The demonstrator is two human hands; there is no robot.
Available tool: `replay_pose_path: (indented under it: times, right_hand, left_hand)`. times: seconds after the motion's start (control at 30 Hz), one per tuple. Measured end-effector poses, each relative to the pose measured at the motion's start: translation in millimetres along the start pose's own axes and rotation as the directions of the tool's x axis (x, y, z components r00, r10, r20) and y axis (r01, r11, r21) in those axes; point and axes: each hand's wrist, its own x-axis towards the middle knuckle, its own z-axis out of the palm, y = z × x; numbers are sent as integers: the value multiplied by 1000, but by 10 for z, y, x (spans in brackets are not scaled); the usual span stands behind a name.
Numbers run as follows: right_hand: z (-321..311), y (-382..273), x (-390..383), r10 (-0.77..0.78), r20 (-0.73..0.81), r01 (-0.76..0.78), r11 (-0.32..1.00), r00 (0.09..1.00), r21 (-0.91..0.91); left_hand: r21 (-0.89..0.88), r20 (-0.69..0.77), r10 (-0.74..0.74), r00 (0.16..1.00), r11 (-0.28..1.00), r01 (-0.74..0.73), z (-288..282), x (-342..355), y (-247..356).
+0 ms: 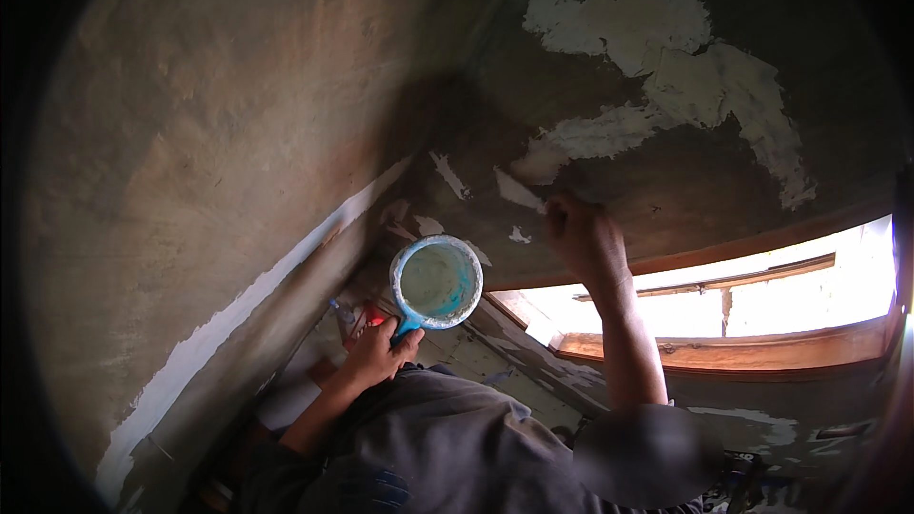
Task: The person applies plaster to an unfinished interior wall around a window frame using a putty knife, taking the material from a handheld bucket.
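Observation:
My left hand (378, 358) is closed round the handle of a blue plastic dipper (476, 287). Its rim and inner wall are smeared white, and a pale greenish-white paste (430, 276) lies inside. Raised against the dark wall (657, 171), my right hand (578, 228) is closed on what looks like a putty knife (520, 192). Only its pale, wedge-shaped blade shows; the handle is hidden in the fist. Just above the blade, a large rough patch of whitish filler (609, 128) spreads over the wall. Smaller smears (449, 176) lie left of the blade.
At the left, a brown wall (209, 114) carries a long white filler strip (219, 328) down its edge. A bright window opening with a wooden frame (733, 347) is at the right, close to my right forearm. Red and white items (367, 316) are below the dipper.

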Motion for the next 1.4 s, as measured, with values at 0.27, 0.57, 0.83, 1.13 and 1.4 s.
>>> replay_pose_path:
  times: [0.27, 0.57, 0.83, 1.13, 1.4]
  right_hand:
    - [-1239, -24, -146, 8, -140, -11, 1000, 990, -21]
    - [-719, -17, -212, -28, 18, 29, 999, 999, -24]
    - [-1147, 221, -175, 46, -105, -49, 999, 993, -24]
    - [-1672, 159, -502, 117, -147, -106, 991, 982, 82]
    - [-842, 549, -346, 93, -105, -82, 991, 990, 110]
  left_hand:
    - [69, -17, -20, 1000, 997, 21, -8, 11, -155]
    - [67, 8, -3, 1000, 998, 3, 31, 57, -39]
    - [41, -10, -6, 1000, 999, 7, 0, 47, -1]
    - [79, 15, 39, 999, 996, -40, 16, 102, -10]
    - [97, 46, 38, 998, 994, -42, 1, 145, 57]
